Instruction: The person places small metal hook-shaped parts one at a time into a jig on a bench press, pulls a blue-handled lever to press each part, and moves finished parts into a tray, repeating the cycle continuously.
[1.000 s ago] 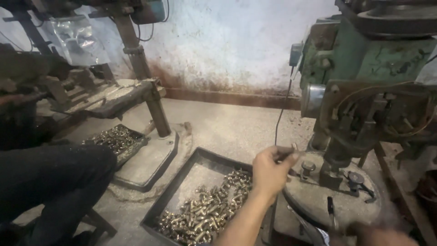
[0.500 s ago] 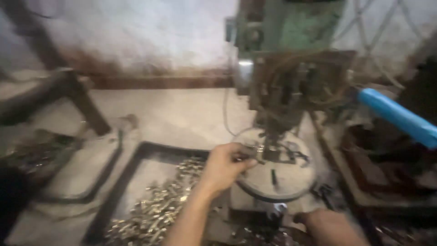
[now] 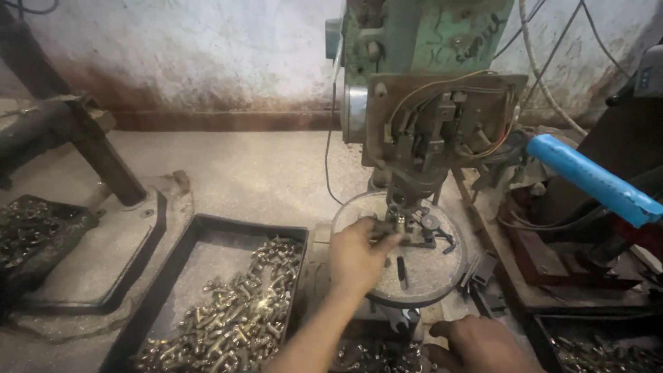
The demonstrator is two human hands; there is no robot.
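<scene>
My left hand (image 3: 357,257) reaches onto the round metal table (image 3: 423,271) of a green drill press (image 3: 425,83). Its fingertips pinch a small brass part (image 3: 384,228) at the fixture (image 3: 414,224) under the spindle. My right hand (image 3: 481,343) rests low at the bottom edge, fingers curled, over a tray of small metal parts (image 3: 376,356). What the right hand holds is hidden. A black tray (image 3: 207,231) with several brass fittings (image 3: 238,318) lies on the floor left of my left arm.
A blue-sleeved lever handle (image 3: 590,178) sticks out at the right. Another tray of parts (image 3: 597,349) sits bottom right. A dark tray with fittings (image 3: 27,228) and a second machine's base and post (image 3: 103,159) stand at the left. Cables hang by the whitewashed wall.
The view swung right and down onto the drill press. My left hand stayed at the fixture on the round table; my right hand came more fully into view at the bottom.
</scene>
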